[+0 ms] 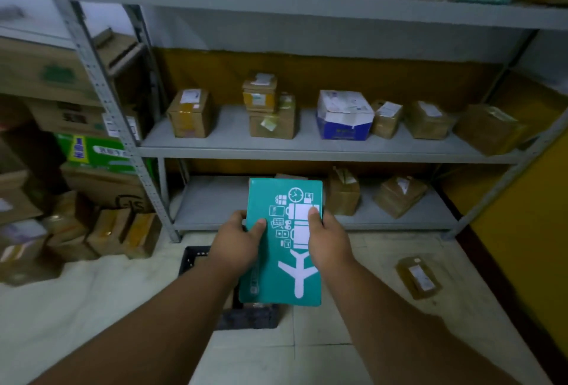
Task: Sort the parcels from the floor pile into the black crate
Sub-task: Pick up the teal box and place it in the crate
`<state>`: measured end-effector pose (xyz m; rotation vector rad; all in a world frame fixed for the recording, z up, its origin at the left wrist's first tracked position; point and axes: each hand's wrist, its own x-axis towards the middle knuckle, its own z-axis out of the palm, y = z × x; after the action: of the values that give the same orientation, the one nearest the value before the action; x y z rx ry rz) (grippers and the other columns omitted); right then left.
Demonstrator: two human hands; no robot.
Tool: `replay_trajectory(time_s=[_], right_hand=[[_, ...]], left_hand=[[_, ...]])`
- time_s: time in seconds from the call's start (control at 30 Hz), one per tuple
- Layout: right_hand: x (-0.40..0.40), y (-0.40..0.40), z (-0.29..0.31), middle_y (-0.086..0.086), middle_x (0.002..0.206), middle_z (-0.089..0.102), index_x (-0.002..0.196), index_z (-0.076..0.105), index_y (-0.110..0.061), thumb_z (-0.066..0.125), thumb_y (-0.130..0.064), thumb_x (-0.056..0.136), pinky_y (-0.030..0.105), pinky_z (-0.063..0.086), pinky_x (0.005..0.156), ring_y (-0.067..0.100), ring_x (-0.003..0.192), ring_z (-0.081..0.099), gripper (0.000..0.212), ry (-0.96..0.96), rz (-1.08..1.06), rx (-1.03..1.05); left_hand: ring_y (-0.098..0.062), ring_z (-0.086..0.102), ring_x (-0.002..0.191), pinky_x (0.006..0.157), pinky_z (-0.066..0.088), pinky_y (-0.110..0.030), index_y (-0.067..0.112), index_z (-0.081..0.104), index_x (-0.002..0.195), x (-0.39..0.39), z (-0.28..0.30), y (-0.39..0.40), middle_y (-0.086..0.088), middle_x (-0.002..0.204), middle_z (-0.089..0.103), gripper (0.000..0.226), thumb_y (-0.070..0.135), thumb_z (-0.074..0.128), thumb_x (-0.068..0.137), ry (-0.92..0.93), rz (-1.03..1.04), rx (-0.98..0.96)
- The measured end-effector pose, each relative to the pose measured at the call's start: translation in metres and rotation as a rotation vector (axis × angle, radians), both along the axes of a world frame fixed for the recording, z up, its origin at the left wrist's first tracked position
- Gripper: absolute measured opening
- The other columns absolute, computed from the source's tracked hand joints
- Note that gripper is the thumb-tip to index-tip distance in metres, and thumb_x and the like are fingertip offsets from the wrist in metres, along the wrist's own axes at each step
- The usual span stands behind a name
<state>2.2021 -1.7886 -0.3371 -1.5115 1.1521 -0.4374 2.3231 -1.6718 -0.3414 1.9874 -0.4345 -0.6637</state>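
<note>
**Inspector:** Item under handling?

**Onlooker:** 1 flat rectangular teal parcel (284, 258), smooth and slightly glossy, printed in white with an aeroplane, a clock and small household icons. It is held in the air directly above the black crate (196, 258).

**Inspector:** Grip?

**Onlooker:** 2 hands. The left hand (238, 246) clasps the left edge, thumb laid on the printed face; the right hand (329, 244) clasps the right edge likewise. Fingers go behind, out of sight.

**Inspector:** The crate?

**Onlooker:** Dark perforated plastic, mostly hidden. Behind it stands a grey metal shelf (307, 148) carrying taped brown cardboard boxes. To the crate's right, 1 yellowish wrapped parcel (418, 277) lies on pale floor tiles.
</note>
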Motion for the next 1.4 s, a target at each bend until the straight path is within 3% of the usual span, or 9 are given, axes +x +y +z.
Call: replay_trajectory(time_s=[0.23, 0.43, 0.6, 0.8, 1.0, 1.13, 1.2, 1.3, 1.4], right_hand=[[0.060, 0.023, -0.029, -0.004, 0.086, 0.074, 0.108, 0.054, -0.026, 0.046, -0.053, 0.097, 0.031, 0.059, 0.055, 0.013, 0.065, 0.073, 0.030, 0.024, 0.035, 0.025], [0.108, 0.011, -0.070, -0.005, 0.082, 0.074, 0.098, 0.056, -0.031, 0.048, -0.052, 0.096, 0.039, 0.063, 0.064, 0.009, 0.063, 0.073, 0.023, 0.059, 0.085, 0.040], [0.139, -0.015, -0.094, -0.008, 0.092, 0.073, 0.106, 0.055, -0.033, 0.047, -0.051, 0.097, 0.030, 0.061, 0.063, 0.008, 0.073, 0.073, 0.022, 0.070, 0.121, 0.098], [0.177, -0.042, -0.134, -0.008, 0.098, 0.071, 0.104, 0.053, -0.033, 0.048, -0.047, 0.098, 0.018, 0.055, 0.057, 0.007, 0.075, 0.072, 0.016, 0.113, 0.086, 0.148], [0.218, -0.048, -0.238, 0.013, 0.112, 0.063, 0.116, 0.057, -0.019, 0.045, -0.043, 0.099, 0.037, 0.061, 0.074, 0.023, 0.090, 0.069, 0.032, 0.240, 0.038, 0.037], [0.236, -0.042, -0.331, 0.018, 0.116, 0.061, 0.126, 0.057, -0.011, 0.045, -0.040, 0.098, 0.046, 0.055, 0.087, 0.033, 0.100, 0.065, 0.042, 0.391, 0.041, 0.005], [0.241, -0.040, -0.377, 0.017, 0.112, 0.064, 0.121, 0.059, -0.011, 0.046, -0.036, 0.099, 0.040, 0.059, 0.075, 0.029, 0.093, 0.067, 0.036, 0.394, 0.019, 0.047], [0.257, -0.036, -0.440, 0.007, 0.106, 0.065, 0.119, 0.058, -0.015, 0.046, -0.028, 0.102, 0.009, 0.046, 0.046, 0.007, 0.076, 0.063, 0.024, 0.409, 0.066, 0.069], [0.272, -0.041, -0.490, 0.004, 0.111, 0.063, 0.126, 0.055, -0.017, 0.044, -0.021, 0.102, 0.007, 0.041, 0.056, 0.001, 0.076, 0.055, 0.026, 0.408, 0.082, 0.077]], left_hand=[[-0.010, 0.065, 0.091, 0.081, 0.056, -0.045, 0.044, 0.049, 0.112, 0.065, -0.033, 0.032, 0.017, 0.101, 0.064, 0.018, 0.045, 0.049, 0.094, 0.113, -0.017, 0.013], [-0.013, 0.067, 0.088, 0.078, 0.057, -0.045, 0.044, 0.051, 0.113, 0.103, -0.082, 0.023, 0.016, 0.098, 0.066, 0.019, 0.045, 0.049, 0.094, 0.157, 0.091, 0.027], [-0.008, 0.068, 0.079, 0.058, 0.054, -0.031, 0.044, 0.049, 0.112, 0.133, -0.112, -0.003, 0.015, 0.091, 0.066, 0.016, 0.044, 0.047, 0.096, 0.181, 0.099, 0.077], [-0.016, 0.067, 0.092, 0.077, 0.058, -0.045, 0.041, 0.046, 0.119, 0.171, -0.161, -0.042, 0.010, 0.106, 0.064, 0.022, 0.041, 0.046, 0.097, 0.172, 0.021, 0.206], [-0.014, 0.066, 0.083, 0.057, 0.057, -0.033, 0.037, 0.053, 0.106, 0.208, -0.259, -0.055, 0.009, 0.098, 0.065, 0.011, 0.032, 0.045, 0.099, 0.325, -0.019, 0.220], [-0.015, 0.064, 0.083, 0.068, 0.057, -0.037, 0.036, 0.057, 0.096, 0.217, -0.343, -0.053, 0.007, 0.092, 0.065, 0.015, 0.025, 0.047, 0.100, 0.356, -0.012, 0.232], [-0.012, 0.062, 0.085, 0.077, 0.056, -0.042, 0.038, 0.057, 0.093, 0.224, -0.385, -0.050, 0.010, 0.092, 0.062, 0.018, 0.023, 0.049, 0.098, 0.369, -0.006, 0.246], [-0.010, 0.059, 0.083, 0.076, 0.053, -0.037, 0.036, 0.059, 0.114, 0.238, -0.450, -0.047, 0.009, 0.096, 0.063, 0.022, 0.025, 0.048, 0.099, 0.324, 0.069, 0.256], [-0.011, 0.058, 0.080, 0.063, 0.046, -0.024, 0.031, 0.055, 0.127, 0.250, -0.509, -0.044, 0.004, 0.105, 0.063, 0.030, 0.026, 0.043, 0.100, 0.237, 0.121, 0.296]])
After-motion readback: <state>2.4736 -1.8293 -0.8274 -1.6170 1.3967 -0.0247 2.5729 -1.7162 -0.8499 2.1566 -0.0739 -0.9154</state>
